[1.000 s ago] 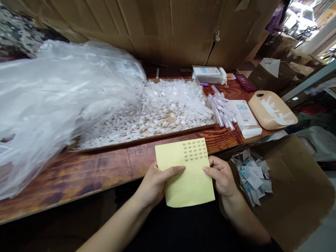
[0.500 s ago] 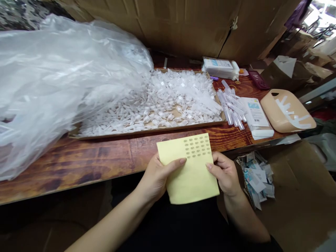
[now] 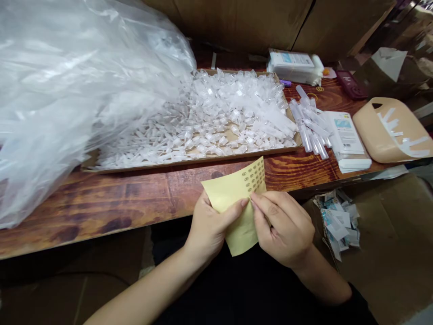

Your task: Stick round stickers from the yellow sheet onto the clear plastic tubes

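Note:
A yellow sheet [image 3: 223,189] with rows of small dark round marks in its upper right corner is held over my lap, bent along its middle. My left hand [image 3: 211,225] grips its left side, thumb on the front and fingers hidden behind. My right hand [image 3: 284,225] is closed in a pinch at the sheet's face, thumb and forefinger just below the lowest marks. Whatever is between those fingertips is too small to make out. Beyond the sheet lies a shallow cardboard tray [image 3: 189,163] full of small clear plastic pieces.
A large clear plastic bag [image 3: 84,81] covers the tray's left part. Right of the tray are clear tubes [image 3: 311,126], a stack of printed cards [image 3: 348,140] and a beige container [image 3: 382,131]. Below sits a cardboard box [image 3: 389,225] beside a heap of cards [image 3: 340,221].
My right hand has left the sheet's right edge and moved left onto its face, near the marks. The sheet is now bent. The view has shifted slightly.

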Demonstrator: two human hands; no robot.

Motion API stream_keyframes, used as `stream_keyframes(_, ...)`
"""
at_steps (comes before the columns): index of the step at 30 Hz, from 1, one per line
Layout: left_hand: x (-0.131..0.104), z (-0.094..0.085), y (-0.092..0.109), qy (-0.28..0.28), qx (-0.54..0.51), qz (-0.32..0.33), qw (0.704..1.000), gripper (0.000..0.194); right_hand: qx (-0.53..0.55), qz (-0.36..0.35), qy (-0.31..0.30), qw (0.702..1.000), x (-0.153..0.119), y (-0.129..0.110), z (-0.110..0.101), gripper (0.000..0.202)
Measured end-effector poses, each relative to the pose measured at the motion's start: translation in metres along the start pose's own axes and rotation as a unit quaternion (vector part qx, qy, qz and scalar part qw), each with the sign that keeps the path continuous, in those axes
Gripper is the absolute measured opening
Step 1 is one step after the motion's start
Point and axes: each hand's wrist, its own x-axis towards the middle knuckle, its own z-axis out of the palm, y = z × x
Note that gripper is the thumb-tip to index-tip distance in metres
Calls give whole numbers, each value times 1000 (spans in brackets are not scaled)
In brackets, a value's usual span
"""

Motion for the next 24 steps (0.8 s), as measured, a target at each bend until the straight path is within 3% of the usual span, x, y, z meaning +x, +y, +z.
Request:
stream_keyframes(12,-5,3,0,30,93,115,989,46,11,59,1,998,6,-11,-7,21)
stream_keyframes(20,-6,2,1,31,100,134,985,43,7,55,10,998,8,-8,-1,15)
stream_keyframes(24,-4,-1,-1,39,78,118,989,50,6,50,5,999,9,-4,1,14)
